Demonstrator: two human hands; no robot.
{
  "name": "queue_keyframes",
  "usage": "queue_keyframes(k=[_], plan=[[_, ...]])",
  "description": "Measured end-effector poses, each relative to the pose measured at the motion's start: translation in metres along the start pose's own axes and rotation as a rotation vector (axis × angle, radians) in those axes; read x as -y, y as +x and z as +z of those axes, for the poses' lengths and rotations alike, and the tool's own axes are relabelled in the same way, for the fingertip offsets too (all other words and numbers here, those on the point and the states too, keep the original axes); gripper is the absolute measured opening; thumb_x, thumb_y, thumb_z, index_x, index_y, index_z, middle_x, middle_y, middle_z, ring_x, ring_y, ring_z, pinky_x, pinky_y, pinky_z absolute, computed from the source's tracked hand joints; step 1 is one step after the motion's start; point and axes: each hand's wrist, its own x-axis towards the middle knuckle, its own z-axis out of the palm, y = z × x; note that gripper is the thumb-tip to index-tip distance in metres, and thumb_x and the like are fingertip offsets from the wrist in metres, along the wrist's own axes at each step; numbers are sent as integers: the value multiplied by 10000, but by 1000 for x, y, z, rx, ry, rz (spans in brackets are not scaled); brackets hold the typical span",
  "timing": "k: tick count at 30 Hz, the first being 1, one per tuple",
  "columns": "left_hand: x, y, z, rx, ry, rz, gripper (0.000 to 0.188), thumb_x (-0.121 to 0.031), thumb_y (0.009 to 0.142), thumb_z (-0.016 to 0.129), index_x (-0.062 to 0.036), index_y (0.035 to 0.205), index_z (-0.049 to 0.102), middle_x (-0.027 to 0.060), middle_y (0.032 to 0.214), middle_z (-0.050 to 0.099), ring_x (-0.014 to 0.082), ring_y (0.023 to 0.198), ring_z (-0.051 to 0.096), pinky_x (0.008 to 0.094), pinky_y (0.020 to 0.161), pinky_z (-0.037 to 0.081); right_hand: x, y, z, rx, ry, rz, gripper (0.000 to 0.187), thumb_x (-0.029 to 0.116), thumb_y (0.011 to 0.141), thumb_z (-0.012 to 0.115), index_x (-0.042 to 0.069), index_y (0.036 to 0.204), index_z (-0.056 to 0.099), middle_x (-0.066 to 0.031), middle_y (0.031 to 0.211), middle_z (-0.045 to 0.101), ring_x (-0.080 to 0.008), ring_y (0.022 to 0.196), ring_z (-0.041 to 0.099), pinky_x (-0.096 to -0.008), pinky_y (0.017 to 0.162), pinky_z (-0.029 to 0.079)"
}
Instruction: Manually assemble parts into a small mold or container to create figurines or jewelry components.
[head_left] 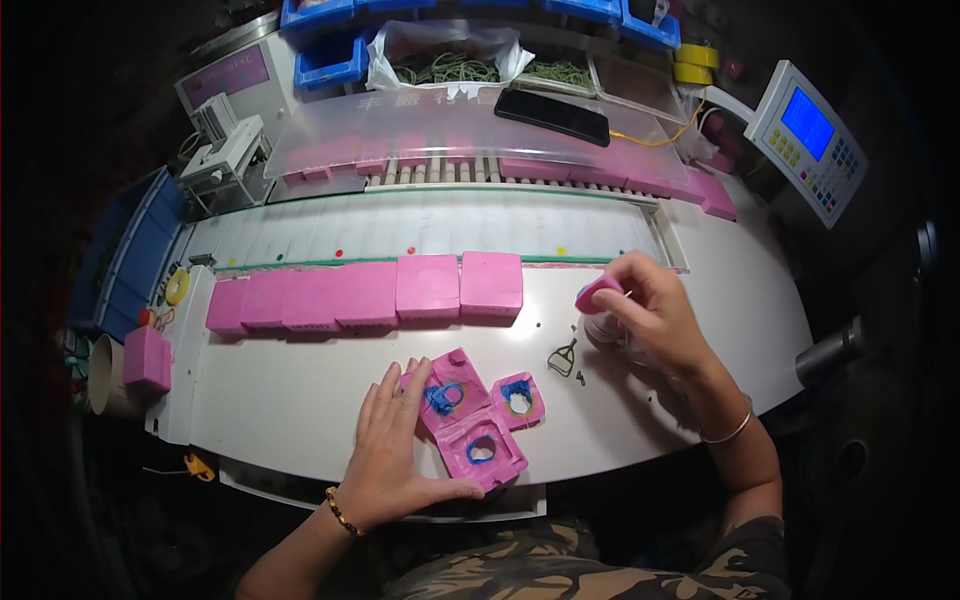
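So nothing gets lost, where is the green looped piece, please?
In the head view, the green looped piece lies right of centre on the white table, between the small pink block and the right hand.

A black phone [552, 117] lies on a clear plastic cover [330, 130]. At the right stands a control panel [812, 160] with a blue screen [808, 124]. At the left, there is a blue crate [145, 240].

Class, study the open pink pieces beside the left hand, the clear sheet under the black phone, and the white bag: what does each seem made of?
Pink pieces: probably matte silicone or rubber, judging by the dull, even colour and softened edges.
Clear sheet: likely smooth, rigid plastic, perhaps acrylic; it looks see-through and flat.
White bag: thin plastic film, suggested by its crinkles.
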Motion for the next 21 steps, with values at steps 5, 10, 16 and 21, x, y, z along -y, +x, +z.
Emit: queue_keyframes(k=[5,10,16,21], plan=[[0,0,1,1,2,8,1368,-696,551,820,-20,1533,150,262,1519,306,444,1453,174,533,1181,121,20,-6,-10,-315,400,-236,126,11,908,628,2,1025,582,-99,891,664,-169,904,654,-245,782,495],[-1,-2,-2,7,12,-6,1372,-694,550,822,-15,1533,147,260,1531,285,442,1453,175,532,1181,120,-21,-13,-9,-64,-150,41,78,64,885,650,10,941,653,-40,868,654,-138,766,589,-252,720,468],[1,-1,0,10,-11,-9,1366,-697,555,820,-27,1537,145,262,1530,288,442,1457,168,529,1183,113,-31,-11,-18,-24,29,164,108,118,914,629,14,930,653,-21,778,619,-67,714,531,-216,647,429],[-1,-1,-2,21,-24,-19,1363,-696,560,819,-39,1541,137,264,1533,283,439,1460,164,526,1185,109,-11,0,-33,-60,543,243,170,185,953,600,62,839,618,27,739,571,-36,623,456,-182,560,362]])
